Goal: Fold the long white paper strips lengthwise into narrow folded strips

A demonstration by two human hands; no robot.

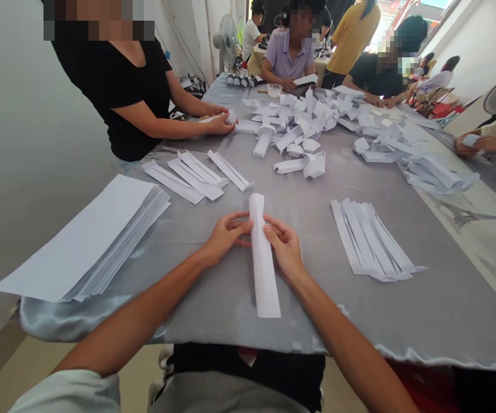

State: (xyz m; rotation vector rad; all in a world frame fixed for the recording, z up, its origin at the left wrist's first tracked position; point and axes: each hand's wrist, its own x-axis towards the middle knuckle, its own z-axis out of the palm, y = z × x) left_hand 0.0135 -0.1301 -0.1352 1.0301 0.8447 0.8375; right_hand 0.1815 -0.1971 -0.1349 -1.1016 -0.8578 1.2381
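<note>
A long folded strip of white paper [264, 269] stands out in front of me, its near end low over the grey cloth. My left hand [229, 232] grips its left edge near the far end, thumb on the paper and fingers curled behind. On the opposite edge, my right hand [286, 244] pinches the strip with thumb and fingers. Beyond my left hand lie several folded paper strips [196, 175]. To the right of my right hand rests a row of similar folded strips [371, 241].
A thick stack of flat white sheets [88, 241] lies at the left table edge. Folded paper pieces [299, 123] are heaped at the far middle, beside a small bowl [274, 90]. A co-worker in black [144, 97] handles paper at the left; others sit around the grey tablecloth [317, 321].
</note>
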